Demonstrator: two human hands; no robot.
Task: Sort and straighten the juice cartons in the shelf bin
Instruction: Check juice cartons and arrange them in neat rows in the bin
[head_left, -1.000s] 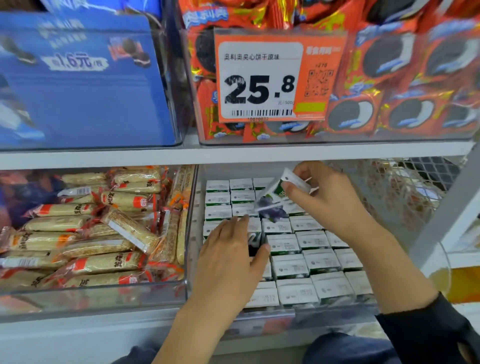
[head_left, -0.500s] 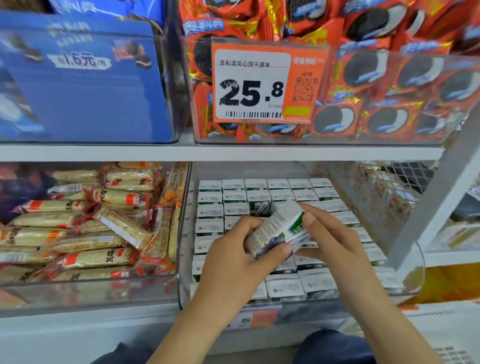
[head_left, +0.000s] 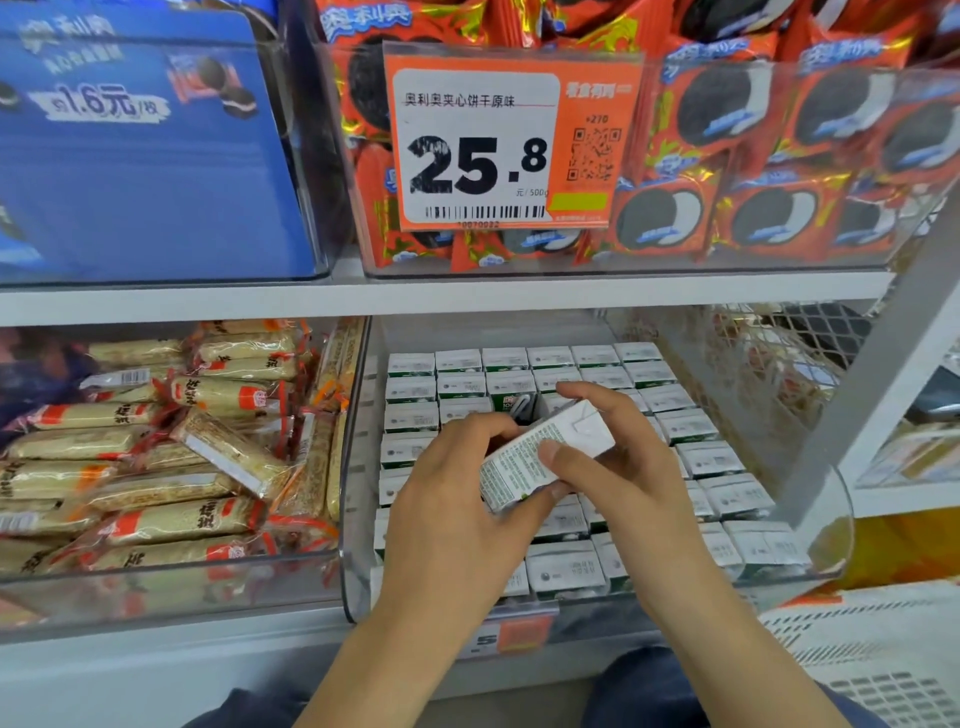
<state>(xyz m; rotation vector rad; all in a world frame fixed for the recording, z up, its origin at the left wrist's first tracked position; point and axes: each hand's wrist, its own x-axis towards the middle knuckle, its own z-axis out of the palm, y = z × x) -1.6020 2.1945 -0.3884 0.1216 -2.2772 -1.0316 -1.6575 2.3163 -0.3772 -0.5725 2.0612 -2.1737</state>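
I see a small white paper carton (head_left: 540, 453), boxy and printed with fine text, held tilted over the clear plastic bin (head_left: 358, 467) of upright cartons (head_left: 566, 571). My left hand (head_left: 457, 514) pinches its lower end; my right hand (head_left: 618, 467) curls round its top. Half a second ago its purple face showed; now, I think, it's turned.

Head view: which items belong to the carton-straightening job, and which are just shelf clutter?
Job:
- held juice carton, gripped by left hand and right hand
- standing cartons
- clear shelf bin

Just there:
- wrapped snack bars
- orange cookie packs
- price tag
- blue box
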